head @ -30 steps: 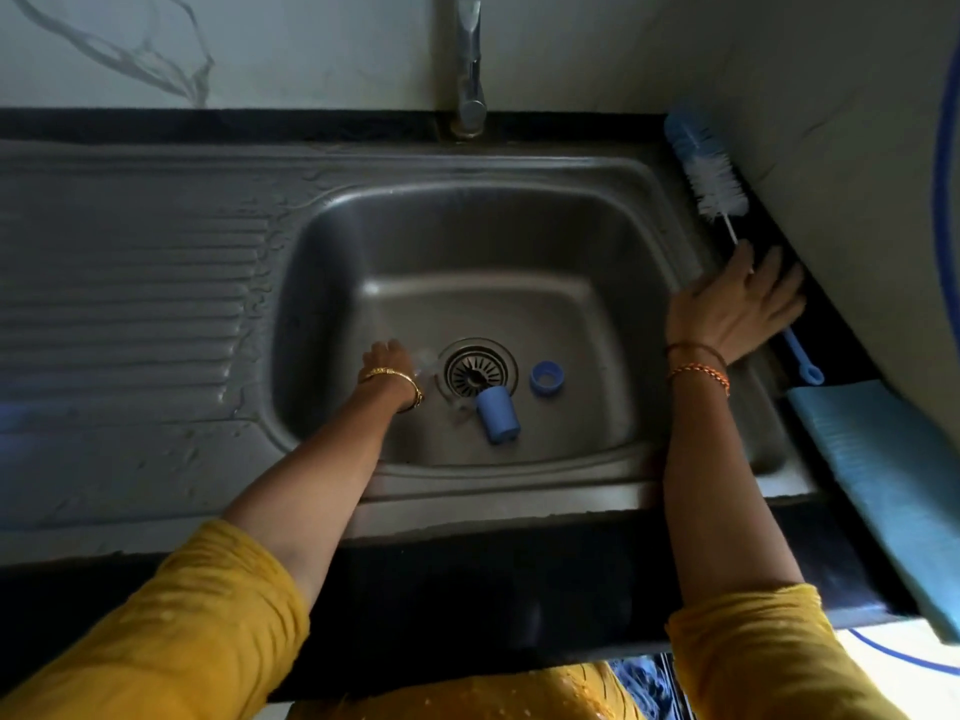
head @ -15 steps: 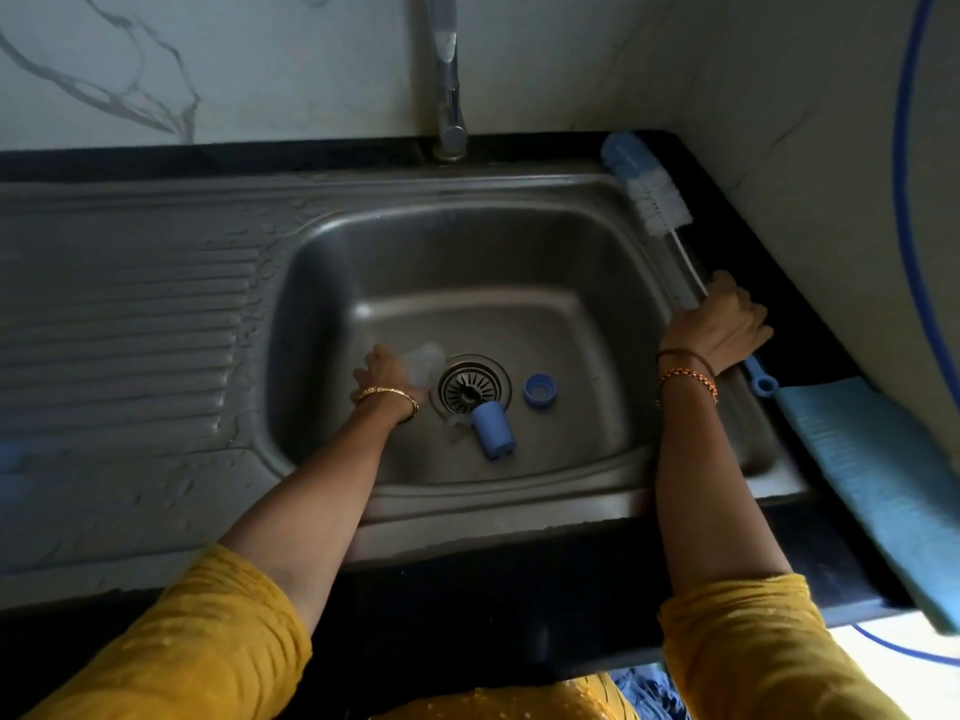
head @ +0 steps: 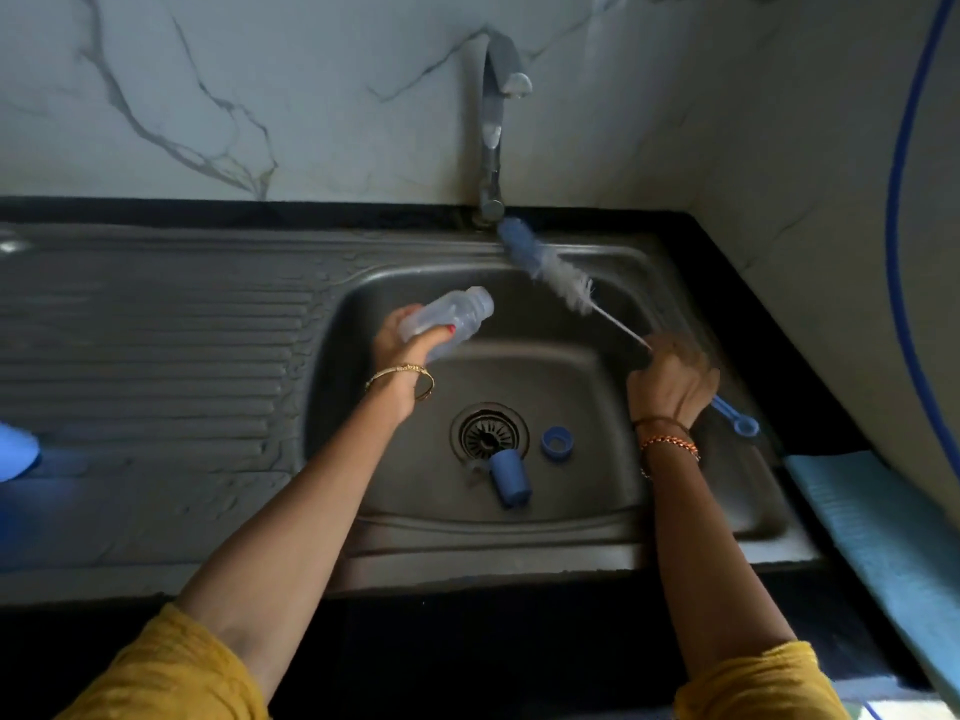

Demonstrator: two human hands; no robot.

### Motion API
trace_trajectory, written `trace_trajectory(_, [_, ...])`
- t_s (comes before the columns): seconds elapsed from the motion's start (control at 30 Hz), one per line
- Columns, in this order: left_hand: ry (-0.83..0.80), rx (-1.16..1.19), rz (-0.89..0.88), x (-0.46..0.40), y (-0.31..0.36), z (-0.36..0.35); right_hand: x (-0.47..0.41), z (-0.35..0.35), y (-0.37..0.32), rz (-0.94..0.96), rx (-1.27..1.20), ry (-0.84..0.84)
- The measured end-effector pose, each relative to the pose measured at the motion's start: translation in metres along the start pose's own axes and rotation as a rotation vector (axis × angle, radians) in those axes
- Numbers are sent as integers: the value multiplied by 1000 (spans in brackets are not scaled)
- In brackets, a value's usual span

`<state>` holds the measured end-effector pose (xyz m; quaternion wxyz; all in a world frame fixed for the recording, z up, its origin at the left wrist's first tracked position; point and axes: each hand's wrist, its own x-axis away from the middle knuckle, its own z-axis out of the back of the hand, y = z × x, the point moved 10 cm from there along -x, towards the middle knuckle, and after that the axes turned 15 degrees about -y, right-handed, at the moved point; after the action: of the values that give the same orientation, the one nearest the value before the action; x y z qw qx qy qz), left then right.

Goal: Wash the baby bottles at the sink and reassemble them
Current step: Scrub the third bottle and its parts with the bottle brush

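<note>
Left hand point(head: 410, 345), just left of frame centre, curled round the base of a clear baby bottle point(head: 449, 317), thumb with a red nail pressed on its side. Bottle lifted above the sink basin point(head: 571, 511), tilted, open neck aimed toward the upper right. Right hand point(head: 672, 379), right of centre, closed round the wire handle of a bottle brush point(head: 550, 270). Brush slanted, blue-and-white bristle head up by the foot of the tap point(head: 491, 148), blue looped handle end point(head: 740, 420) poking out below the fist toward the right. Bristle head and bottle mouth apart, a gap of basin wall between them.

Down on the basin floor, low centre: a round drain strainer point(head: 488, 433), a blue cap point(head: 509, 478) lying on its side against the strainer's lower edge, a small blue ring point(head: 557, 442) just right of the strainer. Something small and clear beside the cap, too faint to identify.

Ribbed steel drainboard point(head: 156, 356) across the left half. Blurred blue shape point(head: 15, 452) at the far left edge, not identifiable. Folded light-blue cloth point(head: 872, 532) on the dark desk point(head: 727, 283) at lower right. Marble-veined wall point(head: 208, 96) along the top. Gold bangle point(head: 402, 374) on the left wrist, orange beaded bracelet point(head: 670, 444) on the right, yellow sleeves point(head: 171, 672) at the bottom corners.
</note>
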<state>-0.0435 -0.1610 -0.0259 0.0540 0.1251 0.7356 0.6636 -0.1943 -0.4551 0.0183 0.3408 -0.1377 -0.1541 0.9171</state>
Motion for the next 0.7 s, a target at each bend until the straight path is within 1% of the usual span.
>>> trace_trajectory(0.07, [50,92,-30,1,17,14,5,-5,-12,64,11,13])
trace_trajectory(0.13, [104,280,-56,1,29,30,12,-4,-21,141,-14,54])
trace_trajectory(0.23, [225,596,-66,-1,39,59,23,1,-36,261,-122,106])
trace_trajectory(0.3, [267,717,-86,-9,47,76,28,4,-46,328,-165,132])
trace_trajectory(0.4, [367,734,-75,-21,52,103,30,0,-59,382,-201,117])
trace_trajectory(0.47, [400,702,-35,-26,50,114,30,-9,-67,413,-212,57])
trace_trajectory(0.53, [456,728,-5,-24,46,125,30,-15,-68,402,-245,-2])
trace_trajectory(0.63, [595,735,37,-15,41,147,35,-10,-67,420,-297,4])
trace_trajectory(0.7, [600,715,62,-16,39,152,38,-7,-69,445,-281,36])
